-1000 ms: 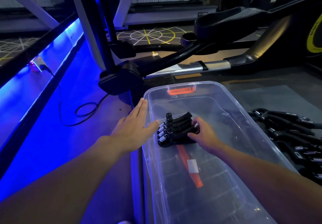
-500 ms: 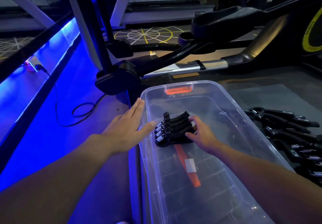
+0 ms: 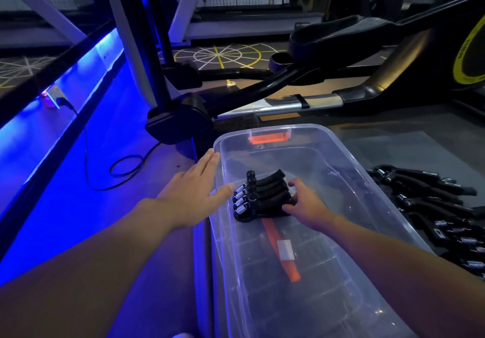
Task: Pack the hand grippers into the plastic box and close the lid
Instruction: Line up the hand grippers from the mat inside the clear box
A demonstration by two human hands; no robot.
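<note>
While our right hand (image 3: 305,205) curls round bundle of black spring hand grippers (image 3: 262,197) inside clear plastic box (image 3: 351,177), seating them flat, left hand (image 3: 195,194) lies open, empty, at 9 o'clock wall, likely bracing. Loose black grippers (image 3: 433,206) wait at 3 o'clock.

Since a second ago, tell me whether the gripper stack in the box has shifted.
No. The gripper stack sits at the same spot above the orange strip.
</note>
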